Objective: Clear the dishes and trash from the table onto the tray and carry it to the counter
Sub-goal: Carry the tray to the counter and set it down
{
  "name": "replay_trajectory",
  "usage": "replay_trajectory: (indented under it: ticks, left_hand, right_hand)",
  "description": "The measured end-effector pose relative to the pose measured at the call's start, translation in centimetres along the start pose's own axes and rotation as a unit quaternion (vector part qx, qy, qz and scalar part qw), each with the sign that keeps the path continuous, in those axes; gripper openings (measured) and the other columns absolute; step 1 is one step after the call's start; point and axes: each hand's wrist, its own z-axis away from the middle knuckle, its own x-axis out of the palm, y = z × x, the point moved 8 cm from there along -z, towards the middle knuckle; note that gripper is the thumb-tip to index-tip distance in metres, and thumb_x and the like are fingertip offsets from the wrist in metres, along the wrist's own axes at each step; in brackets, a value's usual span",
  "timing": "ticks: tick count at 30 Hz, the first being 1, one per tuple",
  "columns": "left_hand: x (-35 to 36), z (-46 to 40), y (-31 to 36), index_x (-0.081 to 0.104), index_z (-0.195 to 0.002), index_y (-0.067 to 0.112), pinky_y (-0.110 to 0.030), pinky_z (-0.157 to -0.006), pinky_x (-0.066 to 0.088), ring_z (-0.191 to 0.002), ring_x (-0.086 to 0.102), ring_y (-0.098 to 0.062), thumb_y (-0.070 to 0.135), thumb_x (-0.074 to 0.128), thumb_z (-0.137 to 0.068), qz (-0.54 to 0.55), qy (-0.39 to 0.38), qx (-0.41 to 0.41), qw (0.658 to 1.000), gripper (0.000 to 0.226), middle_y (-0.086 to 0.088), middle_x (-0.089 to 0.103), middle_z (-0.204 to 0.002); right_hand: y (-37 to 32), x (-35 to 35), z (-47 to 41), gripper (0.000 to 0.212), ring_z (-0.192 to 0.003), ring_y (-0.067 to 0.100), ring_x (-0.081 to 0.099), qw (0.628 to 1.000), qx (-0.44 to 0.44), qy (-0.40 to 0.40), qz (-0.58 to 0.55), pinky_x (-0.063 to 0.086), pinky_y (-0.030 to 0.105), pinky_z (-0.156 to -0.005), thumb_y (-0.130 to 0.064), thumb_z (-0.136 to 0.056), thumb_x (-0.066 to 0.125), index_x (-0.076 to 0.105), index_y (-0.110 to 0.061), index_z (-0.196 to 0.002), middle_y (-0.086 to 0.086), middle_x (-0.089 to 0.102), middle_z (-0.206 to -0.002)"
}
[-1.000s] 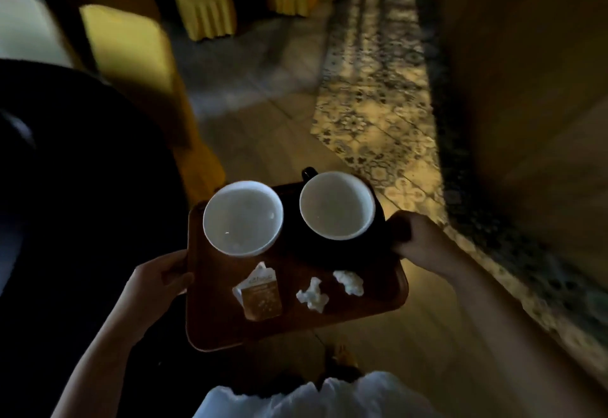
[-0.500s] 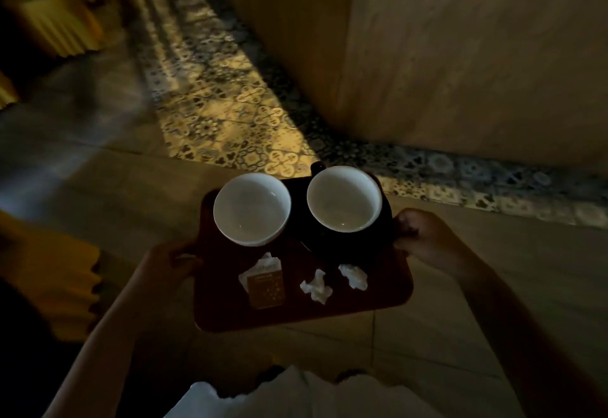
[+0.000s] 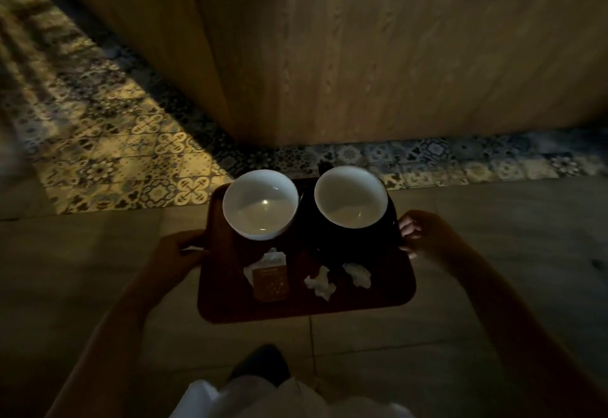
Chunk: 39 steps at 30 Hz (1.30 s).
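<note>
Head camera view, looking down: one dark red tray (image 3: 388,299) sits at the centre of the frame, held above the floor by two hands. The left hand (image 3: 179,251) has its grip clamped on the tray's left edge, and the right hand (image 3: 424,236) has its grip clamped on the right edge.

On the tray I count two white-lined cups along the far side: a white cup (image 3: 260,203) on the left and a dark cup (image 3: 350,198) on the right, which stands on a black saucer (image 3: 390,233). Nearer the lower edge lie one small brown packet (image 3: 269,282) over a white napkin (image 3: 273,255), and two crumpled white tissues (image 3: 320,282), (image 3: 358,274) side by side, apart from each other.

Below the tray the floor is plain grey tiles (image 3: 493,286); a band of patterned tiles (image 3: 108,141) runs across the middle and up the left of the frame. A wood-panelled counter front (image 3: 378,55) fills the upper half. One dark shoe (image 3: 260,363) and white clothing (image 3: 279,398) show at the bottom centre. The scene is dim.
</note>
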Motion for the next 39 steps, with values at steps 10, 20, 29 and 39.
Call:
replay_trajectory:
  ticks: [10,20,29,39]
  left_hand:
    - [11.6,-13.6,9.8,0.062,-0.089,0.031,-0.025,-0.07,0.048,-0.081,0.061,-0.008,-0.004,0.057,-0.081,-0.017,-0.11,0.028,0.993,0.036,0.01,0.064,-0.089]
    - [19.1,-27.4,20.0,0.064,-0.088,0.031,-0.027,-0.068,0.052,-0.073,0.066,-0.006,-0.003,0.058,-0.082,-0.037,-0.181,0.038,0.982,0.035,0.012,0.069,-0.082]
    - [26.1,-34.5,27.0,0.061,-0.094,0.024,-0.015,-0.057,0.048,-0.062,0.064,0.001,-0.004,0.055,-0.084,-0.04,-0.188,0.026,0.981,0.03,0.015,0.068,-0.07]
    - [36.4,-39.4,33.8,0.061,-0.105,0.019,-0.037,-0.078,0.049,-0.083,0.063,-0.014,-0.004,0.056,-0.083,0.011,-0.134,-0.014,0.991,0.032,0.004,0.066,-0.088]
  right_hand:
    - [5.4,-11.0,-7.9,0.008,-0.062,0.013,0.059,0.995,0.043,0.091,-0.022,0.048,0.019,-0.05,0.003,-0.083,0.057,0.056,-0.005,-0.08,0.004,0.058,-0.069]
    - [7.1,-20.5,-17.7,0.019,-0.056,0.016,0.056,0.982,0.087,0.163,-0.043,0.046,0.019,-0.045,0.006,-0.081,0.06,0.051,-0.008,-0.071,0.007,0.055,-0.066]
    - [9.5,-28.2,-24.8,0.011,-0.056,0.019,0.056,0.976,0.096,0.181,-0.069,0.047,0.023,-0.047,0.008,-0.079,0.06,0.054,-0.001,-0.081,0.013,0.057,-0.07]
    - [12.2,-42.3,-34.8,0.006,-0.068,0.027,0.058,0.989,0.073,0.129,-0.029,0.051,0.037,-0.064,0.005,-0.082,0.055,0.055,0.0,-0.08,0.007,0.055,-0.068]
